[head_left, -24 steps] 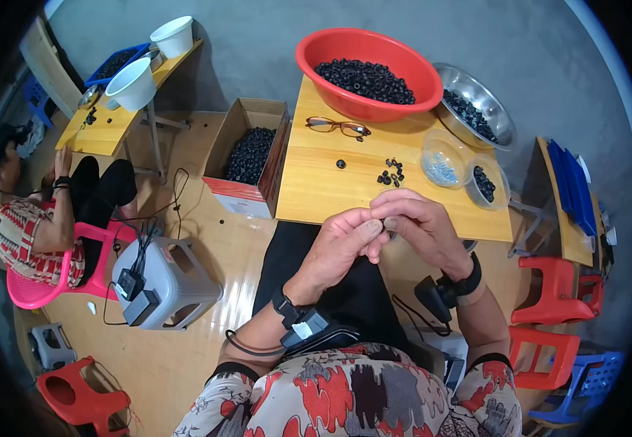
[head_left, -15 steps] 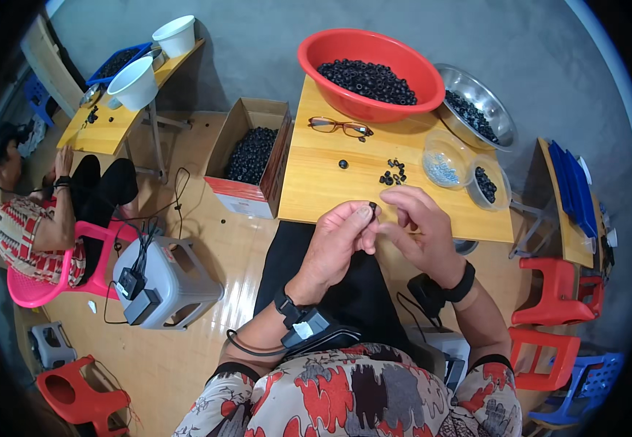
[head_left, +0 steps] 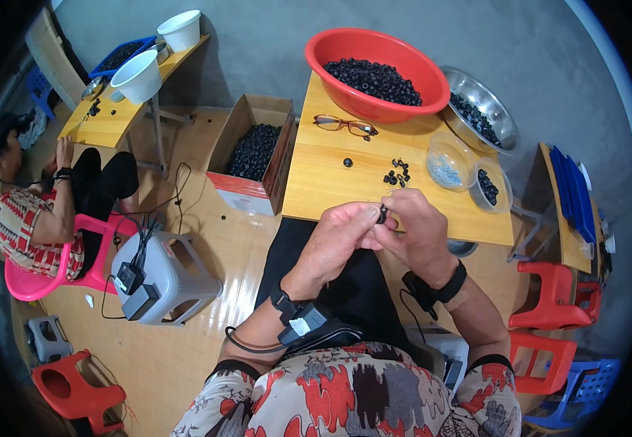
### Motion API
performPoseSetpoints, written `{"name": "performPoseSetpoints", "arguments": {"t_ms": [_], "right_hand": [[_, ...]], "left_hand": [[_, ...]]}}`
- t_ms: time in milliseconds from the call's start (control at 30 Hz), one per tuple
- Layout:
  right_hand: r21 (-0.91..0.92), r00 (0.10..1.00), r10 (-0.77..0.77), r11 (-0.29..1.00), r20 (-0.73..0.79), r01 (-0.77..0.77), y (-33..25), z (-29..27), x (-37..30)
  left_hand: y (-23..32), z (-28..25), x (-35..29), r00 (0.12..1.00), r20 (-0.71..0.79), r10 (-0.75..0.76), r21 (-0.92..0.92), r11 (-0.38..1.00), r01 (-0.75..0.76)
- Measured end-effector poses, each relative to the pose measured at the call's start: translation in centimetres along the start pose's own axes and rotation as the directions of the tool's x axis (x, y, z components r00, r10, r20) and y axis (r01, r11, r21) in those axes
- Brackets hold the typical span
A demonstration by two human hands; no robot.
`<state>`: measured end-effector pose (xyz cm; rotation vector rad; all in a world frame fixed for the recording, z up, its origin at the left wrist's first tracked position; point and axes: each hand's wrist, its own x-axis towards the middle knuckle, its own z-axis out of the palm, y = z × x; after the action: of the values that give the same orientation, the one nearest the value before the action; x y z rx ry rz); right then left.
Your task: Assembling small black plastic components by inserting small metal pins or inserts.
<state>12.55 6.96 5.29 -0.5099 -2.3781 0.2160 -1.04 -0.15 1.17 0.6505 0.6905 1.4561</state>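
A small black round part (head_left: 383, 214) is pinched between the fingertips of my left hand (head_left: 334, 240), just beyond the table's near edge, above my lap. The fingers of my right hand (head_left: 424, 231) close on the same part from the other side, so both hands meet around it. Fingers cover most of it, and I cannot make out anything smaller between them. Ahead of my hands lies a loose cluster of small black parts (head_left: 397, 175) on the yellow table (head_left: 312, 191). One single black part (head_left: 348, 162) sits apart to its left.
A red basin (head_left: 432, 91) of black parts stands at the back, beside a metal bowl (head_left: 509, 131). Two clear tubs (head_left: 450, 138) hold pale blue and black pieces. Eyeglasses (head_left: 341, 125) lie nearby. Leftward are a carton (head_left: 239, 191), a grey stool (head_left: 177, 273) with cables, and a seated person (head_left: 42, 211).
My right hand has come in from the side, and its fingers have closed on the black part. My left hand has kept its pinch and turned slightly toward it.
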Motion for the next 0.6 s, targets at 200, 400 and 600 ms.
{"name": "performPoseSetpoints", "arguments": {"t_ms": [200, 400, 600], "right_hand": [[0.05, 1.0, -0.015, 0.999, -0.027, 0.016, 0.4, 0.2, -0.3], [0.063, 1.0, -0.007, 0.998, -0.003, 0.007, 0.3, 0.2, -0.5], [0.035, 0.998, -0.049, 0.998, 0.025, 0.048, 0.7, 0.2, -0.8]], "left_hand": [[-0.1, -0.5, 0.0, 0.999, 0.04, -0.033, -0.004, 0.999, 0.033], [-0.6, -0.4, 0.0, 0.998, 0.052, -0.038, 0.024, 0.999, 0.037], [-1.2, -0.2, 0.1, 0.998, 0.056, -0.022, 0.033, 0.999, 0.021]]}}
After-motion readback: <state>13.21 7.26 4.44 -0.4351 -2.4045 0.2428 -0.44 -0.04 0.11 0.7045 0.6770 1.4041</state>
